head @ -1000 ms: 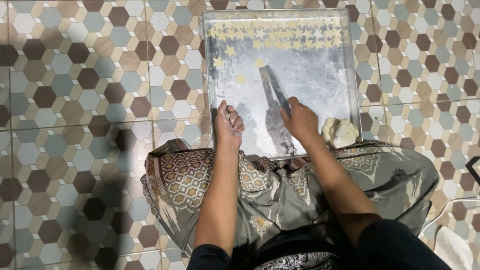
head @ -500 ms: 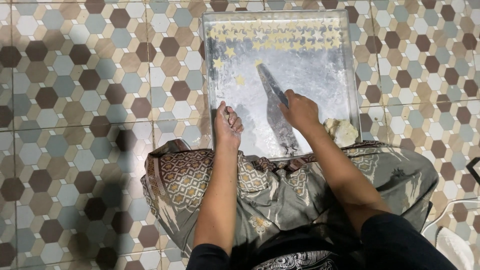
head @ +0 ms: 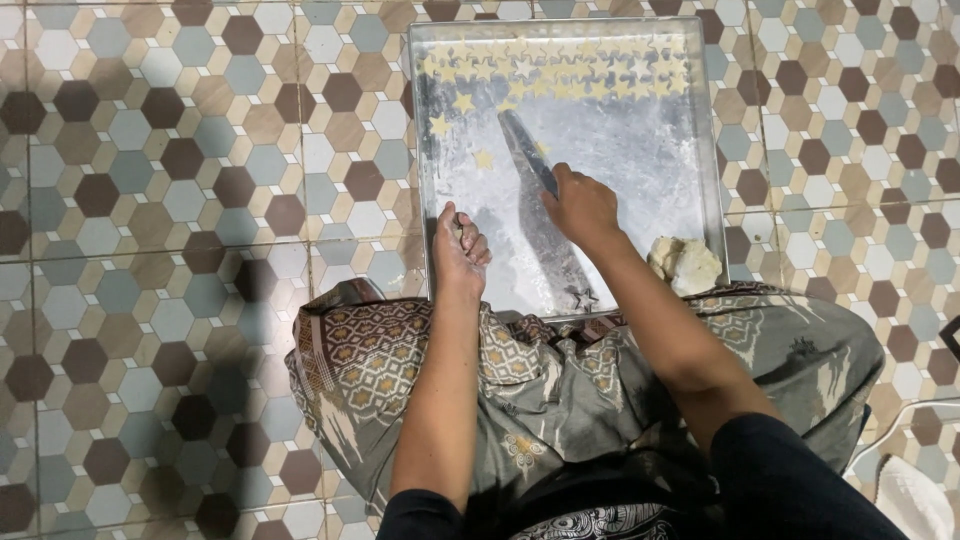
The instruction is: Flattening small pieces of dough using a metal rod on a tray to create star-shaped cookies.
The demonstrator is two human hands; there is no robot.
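A floured metal tray (head: 690,130) lies on the tiled floor in front of me. Several small star-shaped dough pieces (head: 560,75) sit in rows along its far edge, with a few loose ones lower left. My right hand (head: 582,205) grips a long knife (head: 525,145) whose blade points up and left across the tray. My left hand (head: 460,250) rests closed at the tray's near left edge, pinching what looks like a bit of dough; I cannot see it clearly. A small star cutter (head: 580,297) lies near the tray's front edge.
A lump of pale dough (head: 685,265) sits at the tray's near right corner. My lap is covered by a patterned cloth (head: 400,350). Hexagon floor tiles (head: 150,200) spread all around. A white object (head: 915,495) shows at the bottom right.
My right hand has pushed the knife farther up the tray, away from me. The left hand has stayed at the near left edge.
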